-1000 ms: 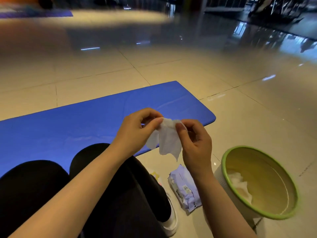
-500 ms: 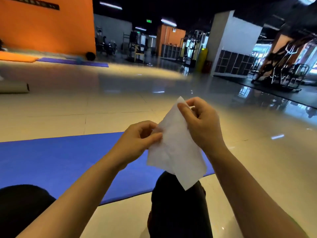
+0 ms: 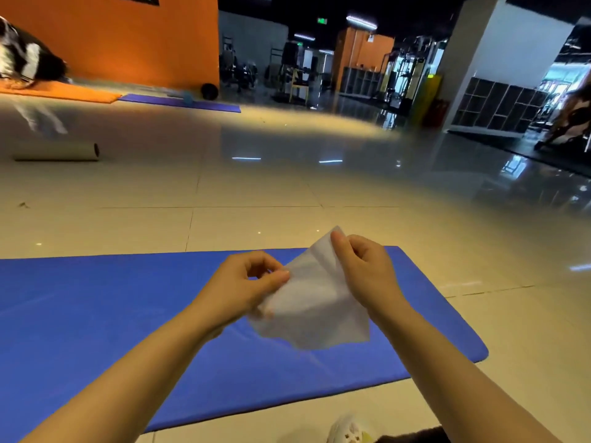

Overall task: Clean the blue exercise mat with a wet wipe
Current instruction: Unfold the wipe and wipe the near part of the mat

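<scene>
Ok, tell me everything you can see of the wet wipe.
The wet wipe is a thin white sheet, slightly translucent and soft-looking, mostly unfolded but creased and drooping. It is held in the air above the blue exercise mat, not touching it. The left hand pinches its left edge and the right hand pinches its raised upper corner, so it hangs slanted, its lower corner pointing down toward the mat.

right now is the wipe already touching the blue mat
No, the wet wipe hangs in the air, pinched between the left hand and right hand above the blue mat.
</scene>
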`<state>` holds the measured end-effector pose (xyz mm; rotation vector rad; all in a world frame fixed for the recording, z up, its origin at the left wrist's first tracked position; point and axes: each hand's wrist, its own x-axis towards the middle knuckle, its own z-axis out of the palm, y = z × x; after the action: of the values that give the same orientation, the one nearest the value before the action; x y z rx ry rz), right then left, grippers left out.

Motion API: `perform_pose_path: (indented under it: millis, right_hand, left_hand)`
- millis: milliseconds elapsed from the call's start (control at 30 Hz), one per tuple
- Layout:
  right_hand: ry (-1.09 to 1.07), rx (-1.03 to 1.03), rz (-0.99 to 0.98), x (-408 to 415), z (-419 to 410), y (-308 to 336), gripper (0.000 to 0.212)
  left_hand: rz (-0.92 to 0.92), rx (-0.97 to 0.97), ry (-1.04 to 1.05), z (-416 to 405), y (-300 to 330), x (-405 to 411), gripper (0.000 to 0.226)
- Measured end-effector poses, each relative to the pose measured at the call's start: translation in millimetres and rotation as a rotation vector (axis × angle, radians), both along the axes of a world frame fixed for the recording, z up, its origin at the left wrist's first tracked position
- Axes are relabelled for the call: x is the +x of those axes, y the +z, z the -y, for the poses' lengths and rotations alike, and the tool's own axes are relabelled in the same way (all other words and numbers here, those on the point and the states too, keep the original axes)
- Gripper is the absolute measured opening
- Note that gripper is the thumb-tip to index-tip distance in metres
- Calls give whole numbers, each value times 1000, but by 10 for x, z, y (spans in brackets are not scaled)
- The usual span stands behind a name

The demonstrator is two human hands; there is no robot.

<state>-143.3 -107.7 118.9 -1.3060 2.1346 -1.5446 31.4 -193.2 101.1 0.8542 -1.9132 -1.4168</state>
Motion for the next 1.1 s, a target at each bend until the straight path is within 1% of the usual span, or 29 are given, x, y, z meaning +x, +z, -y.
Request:
perform_pose_path:
  millis: [67,133,200,267,333,433,467,533,600,667,733,767,867,900,933,1000,1033,1100]
  right_hand:
    - [15,52,-8,-97,165,-101,50]
    - [-7,71,18,-206,302,-201,50]
    - [-14,96,44,-307,385,-334,49]
    - [-7,156,1,-382,417,-477,48]
    - [8,195,-7,-426,445,-593,47]
    - [35,227,109,-424,523,-731,45]
    - [49,250,159,-404,543,-776,46]
    - [92,307,250,-377,560,-870,47]
    - [148,393,290,-401,565,-939,45]
    - [181,506,214,-473,599,-1047,35]
    - [160,626,46,-582,638,-1212,32]
    - [144,695,-64,-644,645,-1305,34]
    - [178,943,-391,-826,622,-1596,39]
    - [206,1022,-467,-890,599,-1694,38]
    - [226,1079,-513,-940,581,-1790,37]
    - [234,1142,-515,-1020,567,-1967,35]
    - [216,1156,-468,-1052,578,-2041,36]
    - [153,1147,-280,-1138,628,-2201,38]
  left_hand:
    - [72,-48,-44,217,-29,-107,12]
    - [171,-71,-176,405,-61,-180,7]
    - [298,-62,-318,552,-163,-223,8]
    - [393,-36,-399,641,-315,-219,12]
    - [384,20,-373,704,-483,-179,13]
    - [251,191,-242,813,-679,-155,11]
    - [232,222,-218,854,-733,-161,10]
    - [212,237,-204,944,-861,-189,10]
    - [211,227,-213,1006,-1020,-249,11]
    - [237,236,-231,1038,-1241,-295,12]
    - [317,212,-261,1059,-1555,-327,13]
    - [392,155,-281,1079,-1742,-341,13]
    - [779,-146,-345,1129,-2411,-335,8]
    - [872,-180,-342,1121,-2639,-317,15]
    - [919,-155,-327,1099,-2858,-300,24]
    - [953,-74,-268,1012,-3211,-277,37]
    - [974,-71,-266,958,-3361,-277,43]
    - [1033,-141,-301,844,-3654,-292,58]
